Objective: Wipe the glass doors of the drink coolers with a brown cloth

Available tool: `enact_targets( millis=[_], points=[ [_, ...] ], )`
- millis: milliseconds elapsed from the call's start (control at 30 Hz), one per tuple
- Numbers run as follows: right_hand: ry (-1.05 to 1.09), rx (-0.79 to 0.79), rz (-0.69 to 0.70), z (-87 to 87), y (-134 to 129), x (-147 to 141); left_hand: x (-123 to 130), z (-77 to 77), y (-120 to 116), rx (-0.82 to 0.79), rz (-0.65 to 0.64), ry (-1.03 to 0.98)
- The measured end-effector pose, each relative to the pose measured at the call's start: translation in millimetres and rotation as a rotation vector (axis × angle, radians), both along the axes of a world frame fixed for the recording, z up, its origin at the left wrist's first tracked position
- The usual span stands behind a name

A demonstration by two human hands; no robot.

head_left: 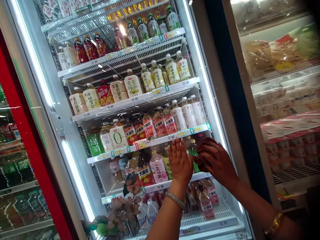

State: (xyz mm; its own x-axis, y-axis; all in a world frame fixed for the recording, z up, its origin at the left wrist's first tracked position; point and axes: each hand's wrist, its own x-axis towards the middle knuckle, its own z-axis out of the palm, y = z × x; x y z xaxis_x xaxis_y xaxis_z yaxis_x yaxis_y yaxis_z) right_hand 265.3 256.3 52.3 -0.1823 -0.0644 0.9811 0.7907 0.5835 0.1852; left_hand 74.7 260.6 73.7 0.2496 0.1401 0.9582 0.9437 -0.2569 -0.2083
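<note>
Flat against the glass door of a lit drinks cooler rests my left hand [180,160], its fingers stretched upward and holding nothing; a pale bangle [175,201] circles that wrist. Just right of it, my right hand [221,163] presses a dark brown cloth [205,151] to the glass, fingers curled over it. A gold-coloured band [274,223] is on the right wrist. Behind the glass, shelves [150,145] hold rows of bottles, and a pink-labelled bottle [158,166] stands left of my left hand.
A flower decoration or its reflection [122,213] shows at the lower left of the door. A red frame [27,140] and another drinks cooler are on the left. To the right, past a dark blue post [240,100], shelves hold packaged food [290,130].
</note>
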Motion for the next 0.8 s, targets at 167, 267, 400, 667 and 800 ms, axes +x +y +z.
enact_targets(
  millis=[167, 267, 400, 667, 800],
  points=[
    [0.192, -0.085, -0.068, 16.9, 10, -5, 3, -9.5, -1, 0.019, 0.013, -0.007],
    [0.202, -0.064, -0.048, 28.6, 7, -30, 0, -13.6, -1, 0.013, -0.003, 0.012],
    [0.102, -0.016, 0.008, -0.3, -3, -45, -8, -27.8, -5, -0.016, -0.036, 0.035],
    [0.373, -0.170, -0.089, -40.4, 7, -29, -23, -65.0, -19, -0.097, -0.064, -0.013],
    [0.377, -0.138, -0.083, -23.5, 2, -67, -31, -63.2, -22, -0.086, -0.123, -0.139]
  ],
)
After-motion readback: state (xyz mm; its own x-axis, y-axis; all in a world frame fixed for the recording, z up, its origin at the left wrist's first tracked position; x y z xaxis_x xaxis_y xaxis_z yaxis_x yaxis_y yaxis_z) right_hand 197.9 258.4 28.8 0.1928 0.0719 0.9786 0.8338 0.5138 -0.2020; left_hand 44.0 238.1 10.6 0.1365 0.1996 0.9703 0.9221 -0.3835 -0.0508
